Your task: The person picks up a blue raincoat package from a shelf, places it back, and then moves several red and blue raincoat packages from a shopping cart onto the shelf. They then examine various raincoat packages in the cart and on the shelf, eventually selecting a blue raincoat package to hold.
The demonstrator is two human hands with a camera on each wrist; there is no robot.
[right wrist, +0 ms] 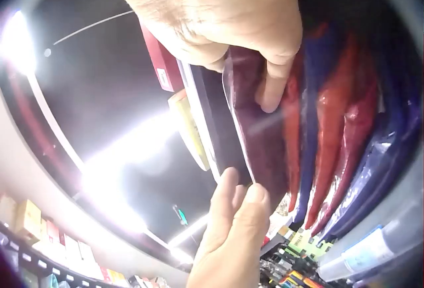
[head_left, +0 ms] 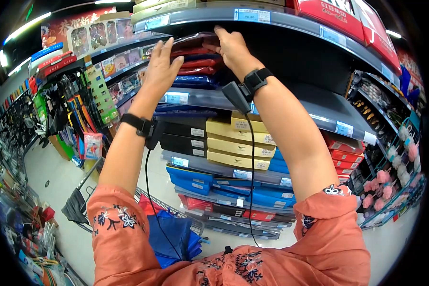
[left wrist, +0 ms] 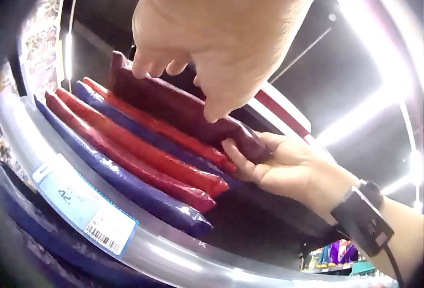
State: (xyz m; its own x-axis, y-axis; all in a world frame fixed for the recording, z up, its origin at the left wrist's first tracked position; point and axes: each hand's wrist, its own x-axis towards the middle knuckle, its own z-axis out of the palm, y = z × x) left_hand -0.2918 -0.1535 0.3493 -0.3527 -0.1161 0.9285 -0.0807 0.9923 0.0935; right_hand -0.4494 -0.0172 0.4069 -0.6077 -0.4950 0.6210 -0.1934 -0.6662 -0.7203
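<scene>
A flat maroon packet [left wrist: 179, 106] in clear plastic lies on top of a shelf stack of similar red packets [left wrist: 146, 159] and blue packets [left wrist: 126, 182]. My right hand [head_left: 236, 50] grips its right end, the thumb on one face and the fingers on the other, as the right wrist view shows. At the opposite end, my left hand [head_left: 159, 71] has its fingers mostly straight, with fingertips right at the packet's edge. Both forearms reach up and forward to the shelf.
A price-tagged shelf edge [head_left: 281, 107] runs below the stack, and another shelf [head_left: 291, 26] with red boxes [head_left: 329, 19] overhangs it. Beige boxes [head_left: 240, 145] fill the shelf beneath. A cart holding a blue bag [head_left: 171, 236] stands below. Cables hang from both wrist cameras.
</scene>
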